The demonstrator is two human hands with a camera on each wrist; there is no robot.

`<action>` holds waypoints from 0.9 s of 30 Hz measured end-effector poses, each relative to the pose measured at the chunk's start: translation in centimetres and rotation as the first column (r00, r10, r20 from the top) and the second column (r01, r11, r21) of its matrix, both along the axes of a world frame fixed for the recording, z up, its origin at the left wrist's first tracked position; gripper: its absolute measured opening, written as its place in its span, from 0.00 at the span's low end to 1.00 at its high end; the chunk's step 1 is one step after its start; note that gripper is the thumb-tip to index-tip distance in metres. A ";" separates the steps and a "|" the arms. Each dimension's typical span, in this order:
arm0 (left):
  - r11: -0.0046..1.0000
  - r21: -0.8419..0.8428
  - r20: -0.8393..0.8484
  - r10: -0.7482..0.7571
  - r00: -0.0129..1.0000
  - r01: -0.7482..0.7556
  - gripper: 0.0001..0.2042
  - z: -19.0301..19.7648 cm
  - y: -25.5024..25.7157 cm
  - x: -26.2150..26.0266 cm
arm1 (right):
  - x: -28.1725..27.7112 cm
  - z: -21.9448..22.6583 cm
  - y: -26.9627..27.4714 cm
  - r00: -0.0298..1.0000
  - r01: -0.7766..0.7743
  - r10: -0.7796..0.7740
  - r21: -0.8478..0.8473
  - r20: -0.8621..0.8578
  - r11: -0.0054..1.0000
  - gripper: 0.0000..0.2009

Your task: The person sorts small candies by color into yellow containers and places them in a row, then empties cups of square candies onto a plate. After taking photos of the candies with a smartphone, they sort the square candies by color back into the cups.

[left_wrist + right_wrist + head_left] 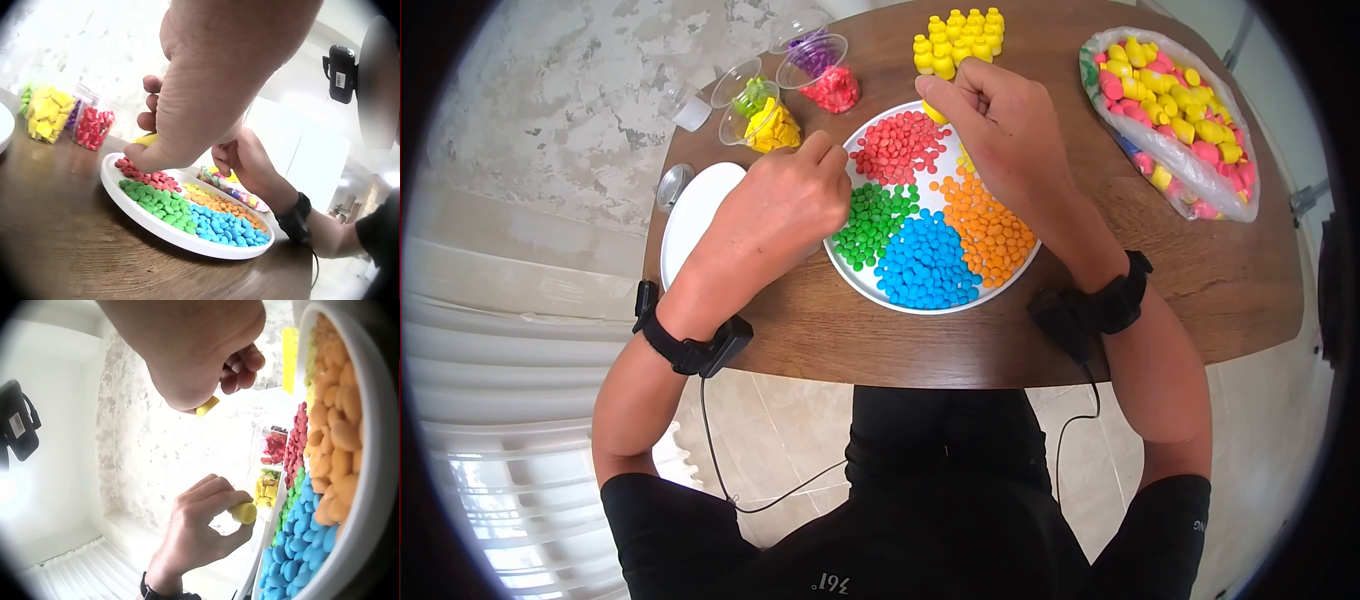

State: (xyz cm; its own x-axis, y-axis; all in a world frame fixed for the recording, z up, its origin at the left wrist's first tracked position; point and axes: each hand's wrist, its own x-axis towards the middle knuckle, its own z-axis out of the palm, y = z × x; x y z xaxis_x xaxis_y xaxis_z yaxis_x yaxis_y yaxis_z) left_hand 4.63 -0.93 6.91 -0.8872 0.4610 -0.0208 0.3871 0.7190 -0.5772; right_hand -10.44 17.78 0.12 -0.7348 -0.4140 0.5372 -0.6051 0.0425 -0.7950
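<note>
My left hand (785, 205), over the left side of a round white plate (836, 262), pinches a small round-ended yellow plastic cylinder (245, 513) between thumb and fingers. Above the plate's far side, my right hand (1010, 140) pinches another small yellow plastic piece (207, 406), mostly covered by the fingers. Candies lie on the plate in separate colour heaps: red (900, 145), green (875, 225), blue (928, 262), orange (990, 232) and a few yellow ones (965, 160) partly hidden under the right hand. Beyond it stands a group of small yellow bottles (960, 40).
An open plastic bag (1170, 165) of pink and yellow bottles lies at the right. Clear cups hold yellow (772, 125), green (752, 98), red (832, 90) and purple pieces (808, 52) at the back left. A white dish (690, 225) sits beneath the left forearm.
</note>
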 end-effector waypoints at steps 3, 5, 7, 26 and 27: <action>0.999 0.002 -0.002 0.043 0.999 -0.043 0.06 0.4 -0.4 -0.1 | 0.1 0.0 0.0 1.000 -0.012 0.011 0.010 0.023 1.000 0.24; 0.907 0.420 -0.021 0.001 1.000 0.008 0.11 0.5 -0.7 -0.6 | 0.1 -0.1 0.0 1.000 -0.013 0.012 0.010 0.027 1.000 0.24; 0.781 0.613 0.031 0.121 0.992 -0.115 0.13 0.1 -0.6 -1.1 | 0.4 -0.1 -0.1 0.990 -0.085 0.086 -0.013 0.109 0.996 0.23; 0.188 0.981 0.014 0.131 0.991 -0.039 0.14 -4.8 1.1 -3.6 | 1.9 1.2 -0.3 0.967 -0.244 0.256 0.288 -0.006 0.926 0.17; 0.168 0.986 -0.004 0.142 0.990 -0.020 0.14 -4.9 1.1 -3.4 | 2.1 1.4 -0.3 0.969 -0.233 0.248 0.303 -0.012 0.924 0.17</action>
